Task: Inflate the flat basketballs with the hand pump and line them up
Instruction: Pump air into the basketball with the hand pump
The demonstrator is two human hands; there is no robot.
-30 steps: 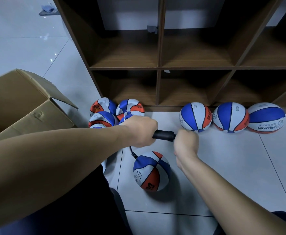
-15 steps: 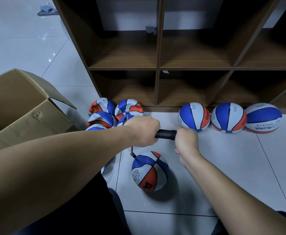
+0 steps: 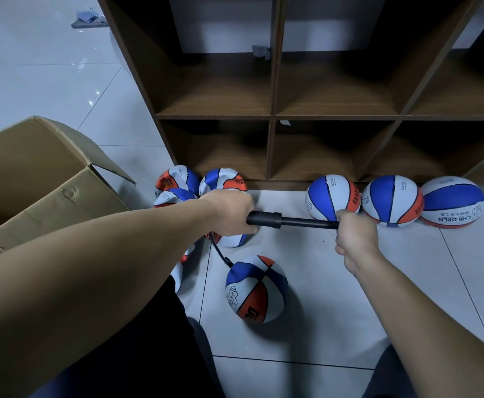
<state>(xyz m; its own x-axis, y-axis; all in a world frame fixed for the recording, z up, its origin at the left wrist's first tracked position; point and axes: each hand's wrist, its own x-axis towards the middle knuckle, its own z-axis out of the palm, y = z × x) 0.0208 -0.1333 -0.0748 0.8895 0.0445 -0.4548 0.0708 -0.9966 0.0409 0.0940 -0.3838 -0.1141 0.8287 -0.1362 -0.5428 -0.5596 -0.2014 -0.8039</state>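
Cardboard box [image 3: 34, 179] stands open at far left, beside crumpled flat balls [image 3: 197, 186] piled against the shelf [image 3: 272, 116]. Left hand [image 3: 229, 215] curls tight round the black pump [image 3: 263, 219] barrel; its hose [image 3: 220, 254] drops to the ball [image 3: 256, 290] on the tiles. Right hand [image 3: 355, 235] grips the drawn-out plunger's handle. Three round balls [image 3: 391, 201] line the shelf's foot at right.

Pale tiled floor [image 3: 335, 282], brown cubby shelf [image 3: 272, 81]

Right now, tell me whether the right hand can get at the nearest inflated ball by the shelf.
Probably yes. The right hand sits just in front of that ball, nothing between them, but it grips the pump handle and must let go first.
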